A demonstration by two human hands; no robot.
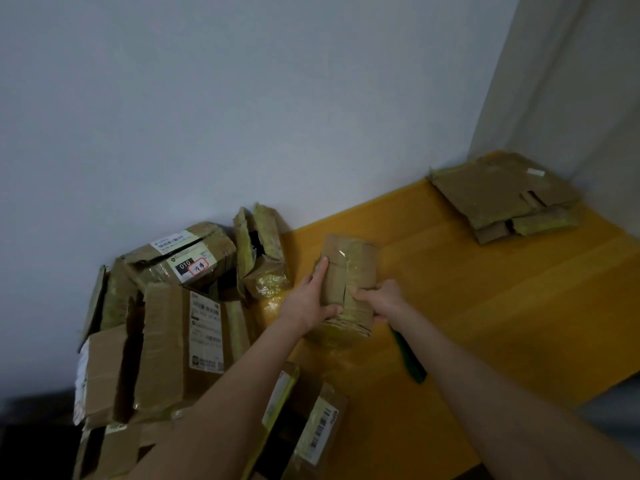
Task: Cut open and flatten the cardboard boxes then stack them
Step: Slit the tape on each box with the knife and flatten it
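A small taped cardboard box [349,268] stands on the yellow table [485,299] near its middle. My left hand [313,296] holds the box's left side, thumb on its front edge and fingers laid up its face. At the box's lower right, my right hand [379,299] grips it with curled fingers. A green-handled cutter [410,358] lies on the table just under my right forearm. At the far right corner sits a stack of flattened boxes [505,195].
A heap of taped, labelled boxes [180,306] fills the left side against the white wall [242,116]. More boxes [311,420] lie at the near left. The table's near right edge [588,393] drops to the floor.
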